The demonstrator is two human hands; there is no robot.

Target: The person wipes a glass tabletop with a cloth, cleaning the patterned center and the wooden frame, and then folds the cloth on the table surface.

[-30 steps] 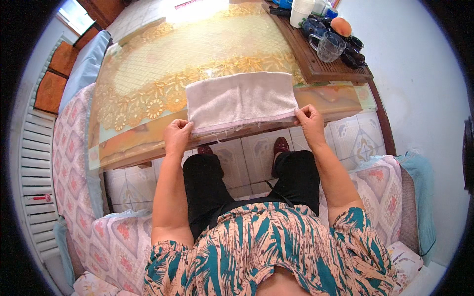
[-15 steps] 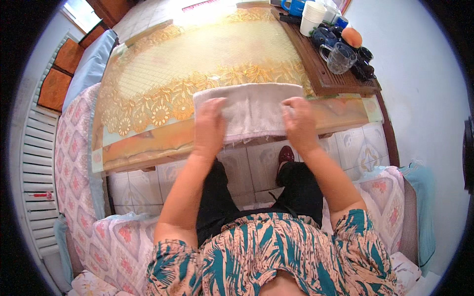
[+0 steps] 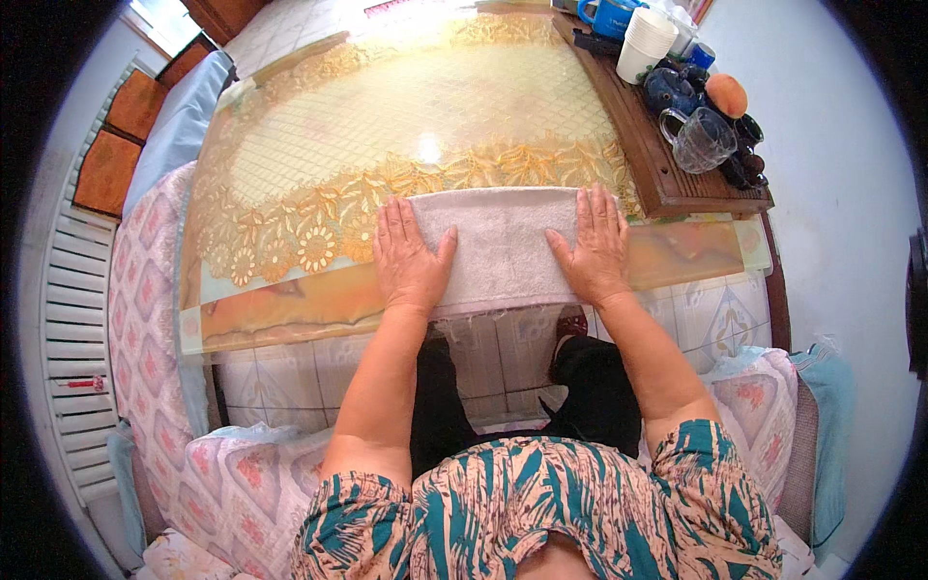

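A pale greyish towel (image 3: 500, 246), folded into a rectangle, lies at the near edge of the table (image 3: 290, 311). Its near side reaches the table's front edge, where a few loose threads show. My left hand (image 3: 411, 253) rests flat on the towel's left end, fingers stretched and thumb pointing inward. On the right end my right hand (image 3: 596, 246) lies flat in the same way. Neither hand grips the cloth; both press on it from above. Under my palms the towel's two ends are partly hidden.
At the far right a brown wooden tea tray (image 3: 667, 188) holds a glass mug (image 3: 704, 142), stacked paper cups (image 3: 646, 46), a dark teapot (image 3: 674, 89), an orange round fruit (image 3: 726, 95) and a blue cup (image 3: 611, 16). A gold floral cover (image 3: 435, 116) spreads over the table.
Both hands have gone from curled fingers at the towel's sides to lying flat on it. The towel looks smoother. The whole view has shifted slightly.
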